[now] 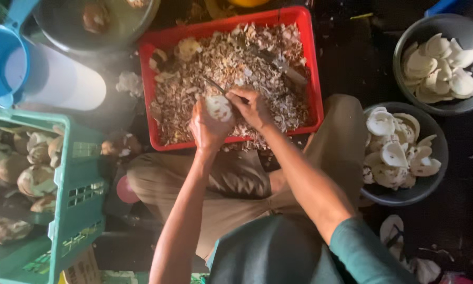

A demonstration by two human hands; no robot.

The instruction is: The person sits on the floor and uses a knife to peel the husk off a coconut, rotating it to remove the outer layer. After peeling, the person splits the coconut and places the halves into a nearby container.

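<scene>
My left hand (207, 129) grips a pale, partly peeled coconut piece (218, 108) over the near side of a red crate (314, 79). My right hand (253, 107) is closed on a thin dark-bladed peeling knife (215, 86), whose blade points up and left and rests against the piece. The crate is full of brown and white shavings (231, 63). A second knife-like tool (283, 66) lies on the shavings at the crate's right.
Two dark bowls of white peeled coconut pieces (397, 152) (441, 66) sit at my right. A green crate (76, 194) of unpeeled brown pieces stands at my left. A blue jug (5, 58) and a white cylinder (63, 84) lie upper left. My legs are crossed below.
</scene>
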